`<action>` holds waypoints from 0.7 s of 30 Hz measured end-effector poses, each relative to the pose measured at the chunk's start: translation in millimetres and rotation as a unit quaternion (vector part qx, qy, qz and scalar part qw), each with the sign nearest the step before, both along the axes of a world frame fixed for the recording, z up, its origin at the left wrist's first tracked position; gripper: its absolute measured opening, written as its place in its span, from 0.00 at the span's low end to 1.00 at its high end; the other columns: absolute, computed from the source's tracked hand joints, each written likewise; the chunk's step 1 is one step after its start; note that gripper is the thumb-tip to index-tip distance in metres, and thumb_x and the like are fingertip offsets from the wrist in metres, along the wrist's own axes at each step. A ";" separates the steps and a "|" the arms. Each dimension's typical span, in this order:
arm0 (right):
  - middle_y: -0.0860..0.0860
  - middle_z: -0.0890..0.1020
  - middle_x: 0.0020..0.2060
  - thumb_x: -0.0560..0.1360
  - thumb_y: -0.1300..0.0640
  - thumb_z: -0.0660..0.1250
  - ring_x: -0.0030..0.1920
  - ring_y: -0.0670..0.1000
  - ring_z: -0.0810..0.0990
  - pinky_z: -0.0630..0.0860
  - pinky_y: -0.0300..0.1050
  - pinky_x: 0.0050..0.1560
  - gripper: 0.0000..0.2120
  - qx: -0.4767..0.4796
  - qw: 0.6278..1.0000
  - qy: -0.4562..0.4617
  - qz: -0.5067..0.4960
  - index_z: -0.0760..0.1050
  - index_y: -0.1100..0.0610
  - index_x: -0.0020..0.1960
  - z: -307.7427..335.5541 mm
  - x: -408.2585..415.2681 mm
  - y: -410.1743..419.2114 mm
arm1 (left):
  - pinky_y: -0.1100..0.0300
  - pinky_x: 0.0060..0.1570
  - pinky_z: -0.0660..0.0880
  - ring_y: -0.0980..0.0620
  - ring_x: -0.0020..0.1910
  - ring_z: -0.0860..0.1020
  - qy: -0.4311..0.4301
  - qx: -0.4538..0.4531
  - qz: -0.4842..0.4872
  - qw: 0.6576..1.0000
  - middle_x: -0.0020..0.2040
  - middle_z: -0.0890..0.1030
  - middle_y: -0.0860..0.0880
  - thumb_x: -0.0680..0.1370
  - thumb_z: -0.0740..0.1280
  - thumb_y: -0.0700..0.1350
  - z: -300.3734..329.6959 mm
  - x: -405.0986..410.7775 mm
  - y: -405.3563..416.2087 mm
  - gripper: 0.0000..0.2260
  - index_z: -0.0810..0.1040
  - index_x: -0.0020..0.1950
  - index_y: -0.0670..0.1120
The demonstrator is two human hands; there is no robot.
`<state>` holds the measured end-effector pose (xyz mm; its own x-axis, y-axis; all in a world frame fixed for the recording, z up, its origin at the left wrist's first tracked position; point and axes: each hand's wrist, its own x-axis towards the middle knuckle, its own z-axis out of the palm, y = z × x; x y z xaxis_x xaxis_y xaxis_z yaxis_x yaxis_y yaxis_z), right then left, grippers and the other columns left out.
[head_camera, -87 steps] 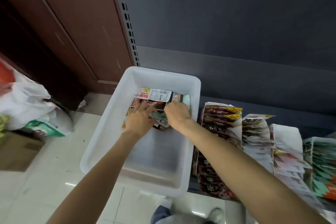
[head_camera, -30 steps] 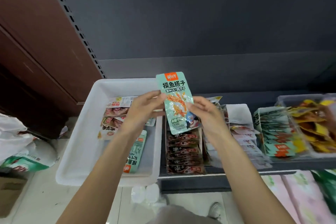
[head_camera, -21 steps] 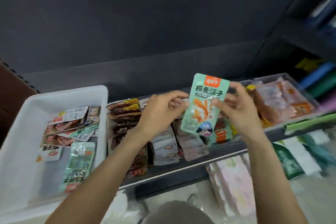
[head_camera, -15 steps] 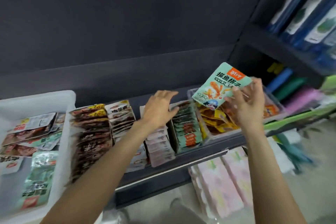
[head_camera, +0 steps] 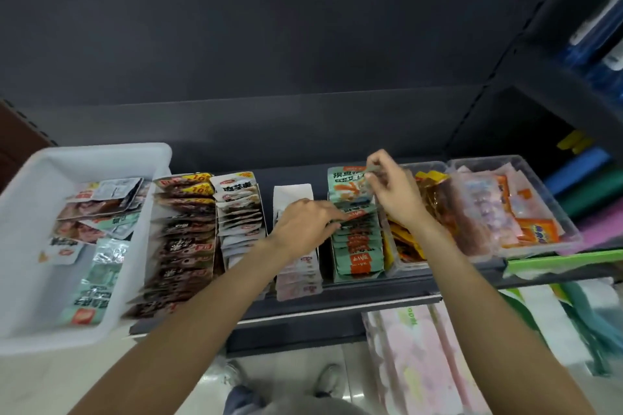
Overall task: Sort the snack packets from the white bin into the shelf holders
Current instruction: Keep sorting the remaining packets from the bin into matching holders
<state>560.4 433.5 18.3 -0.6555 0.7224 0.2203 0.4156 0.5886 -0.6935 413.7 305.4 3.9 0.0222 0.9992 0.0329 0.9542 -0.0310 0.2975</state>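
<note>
A mint-green snack packet (head_camera: 347,184) stands upright at the back of the holder of matching green packets (head_camera: 359,246). My right hand (head_camera: 391,190) pinches its top right corner. My left hand (head_camera: 305,224) reaches in from the left, its fingertips pressing on the row of green packets in front of it. The white bin (head_camera: 30,313) sits at the left end of the shelf with several loose packets (head_camera: 97,209) inside, among them another green one (head_camera: 92,293).
Left to right the shelf (head_camera: 337,300) carries holders of dark brown packets (head_camera: 183,239), white packets (head_camera: 241,212) and pale packets (head_camera: 298,271), then clear trays of yellow-orange (head_camera: 409,236) and pink-orange (head_camera: 505,209) snacks. Pink packs (head_camera: 418,360) lie below; my shoes (head_camera: 328,381) are on the floor.
The green packet was lifted out of the bin, carried right along the shelf and lowered into the back of the green holder. My left hand let go of it and moved onto the row.
</note>
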 end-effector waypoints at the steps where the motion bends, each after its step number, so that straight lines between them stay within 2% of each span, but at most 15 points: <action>1: 0.48 0.78 0.36 0.77 0.61 0.63 0.37 0.52 0.79 0.72 0.56 0.36 0.06 0.033 0.998 -0.056 0.007 0.66 0.53 0.48 -2.9 -1.8 -0.5 | 0.54 0.57 0.74 0.52 0.56 0.78 -0.005 0.004 0.001 1.000 0.62 0.78 0.53 0.80 0.63 0.47 -0.7 -0.2 -0.8 0.13 0.77 0.64 0.53; 3: 0.48 0.78 0.37 0.75 0.58 0.66 0.38 0.51 0.77 0.70 0.48 0.35 0.06 0.079 0.990 -0.119 0.008 0.68 0.52 0.48 -3.5 -3.8 -2.0 | 0.55 0.57 0.74 0.52 0.56 0.79 -0.011 0.014 0.003 1.000 0.61 0.79 0.53 0.80 0.63 0.46 -1.5 -0.8 -1.1 0.13 0.77 0.63 0.53; 5: 0.48 0.79 0.38 0.74 0.56 0.68 0.41 0.51 0.76 0.69 0.45 0.38 0.05 0.126 0.985 -0.114 0.019 0.73 0.52 0.48 0.2 -5.1 -4.6 | 0.54 0.57 0.74 0.51 0.56 0.79 -0.010 0.015 0.001 1.000 0.61 0.79 0.53 0.80 0.62 0.46 -2.8 -1.7 0.0 0.13 0.77 0.64 0.52; 7: 0.50 0.82 0.41 0.74 0.56 0.68 0.47 0.53 0.77 0.69 0.46 0.46 0.03 0.185 0.970 -0.154 0.030 0.78 0.53 0.47 1.7 -7.3 -5.0 | 0.53 0.57 0.74 0.51 0.56 0.78 -0.008 0.015 -0.004 1.000 0.61 0.79 0.53 0.80 0.62 0.46 -1.8 -1.8 0.9 0.14 0.77 0.64 0.52; 10: 0.51 0.82 0.49 0.76 0.56 0.64 0.55 0.55 0.74 0.68 0.48 0.56 0.09 0.214 0.930 -0.300 0.016 0.81 0.52 0.52 -4.1 -11.5 -3.5 | 0.56 0.59 0.72 0.52 0.59 0.76 -0.012 0.025 -0.009 1.000 0.62 0.78 0.53 0.80 0.61 0.47 1.5 -5.0 -1.3 0.15 0.75 0.66 0.52; 11: 0.50 0.82 0.51 0.76 0.56 0.64 0.55 0.55 0.74 0.68 0.48 0.57 0.10 0.206 0.930 -0.303 0.007 0.82 0.51 0.54 -4.9 -12.0 -4.5 | 0.57 0.59 0.71 0.52 0.60 0.75 -0.011 0.033 -0.010 0.999 0.62 0.78 0.53 0.80 0.60 0.48 4.1 -7.7 -4.0 0.15 0.75 0.66 0.51; 14: 0.51 0.82 0.52 0.76 0.57 0.66 0.53 0.55 0.74 0.70 0.49 0.55 0.11 0.172 0.973 -0.153 -0.024 0.81 0.54 0.56 7.3 -17.6 -19.4 | 0.57 0.53 0.74 0.53 0.54 0.77 -0.013 0.108 0.011 0.994 0.54 0.82 0.53 0.79 0.62 0.50 17.3 -26.1 -23.7 0.13 0.79 0.61 0.51; 17: 0.50 0.82 0.48 0.76 0.60 0.66 0.52 0.52 0.75 0.74 0.48 0.52 0.10 0.166 0.986 -0.031 -0.007 0.80 0.55 0.56 30.7 -38.5 -50.1 | 0.60 0.44 0.75 0.55 0.42 0.78 -0.046 0.230 0.089 0.968 0.41 0.83 0.55 0.74 0.63 0.49 29.7 -55.7 -61.4 0.09 0.82 0.49 0.51; 19: 0.49 0.82 0.47 0.76 0.61 0.65 0.49 0.52 0.78 0.75 0.47 0.47 0.10 0.160 0.986 -0.016 0.036 0.80 0.54 0.55 41.2 -66.7 -78.4 | 0.60 0.40 0.72 0.54 0.37 0.76 -0.061 0.297 0.150 0.941 0.35 0.80 0.54 0.73 0.63 0.47 35.9 -84.0 -94.6 0.07 0.81 0.43 0.49; 21: 0.48 0.82 0.45 0.76 0.59 0.65 0.44 0.51 0.81 0.77 0.47 0.40 0.11 0.148 0.986 -0.025 0.071 0.78 0.51 0.56 45.5 -101.4 -109.7 | 0.60 0.36 0.70 0.54 0.34 0.73 -0.070 0.338 0.205 0.916 0.33 0.77 0.53 0.74 0.63 0.46 37.3 -117.5 -130.0 0.07 0.79 0.41 0.47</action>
